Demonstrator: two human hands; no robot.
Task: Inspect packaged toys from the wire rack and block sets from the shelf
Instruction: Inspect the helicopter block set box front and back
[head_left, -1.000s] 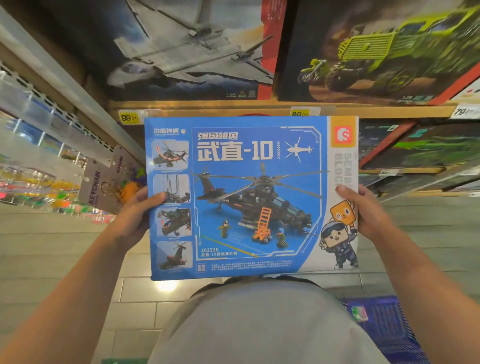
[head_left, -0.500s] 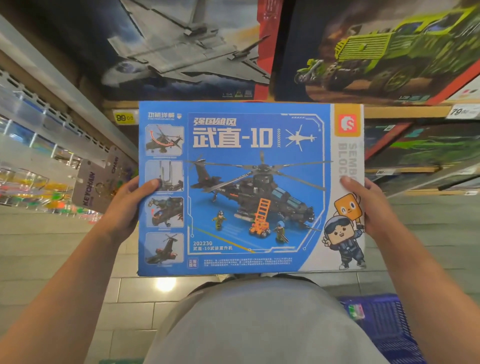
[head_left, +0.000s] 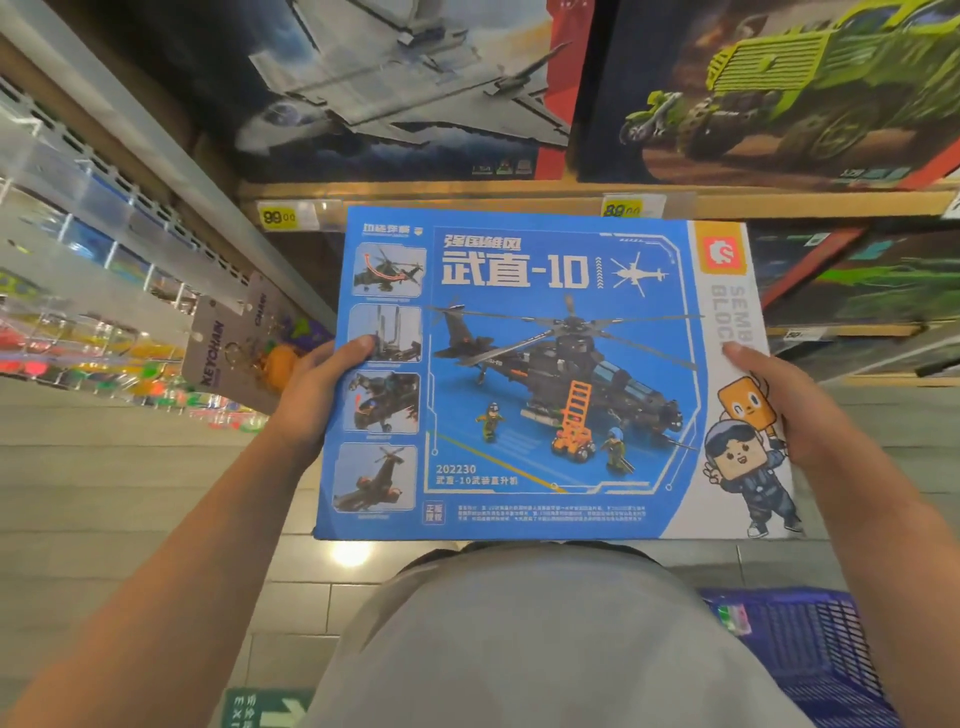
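1 helicopter block set in 2 hands, left hand & right hand; 2 boxed sets at 12 o'clock: jet box, green truck box; 2 yellow price tags; 1 blue basket at 5 o'clock.

We see a grey tiled floor with a ceiling light's glare spot (right by a green exit marking), a wooden shelf edge carrying yellow price tags, and a blue basket.

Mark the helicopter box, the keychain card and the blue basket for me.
helicopter box (head_left: 545, 374): head view, on the printed helicopter at the middle of its front.
keychain card (head_left: 210, 358): head view, on the grey card's lettering, left of the left hand.
blue basket (head_left: 800, 639): head view, on its mesh wall, lower right.
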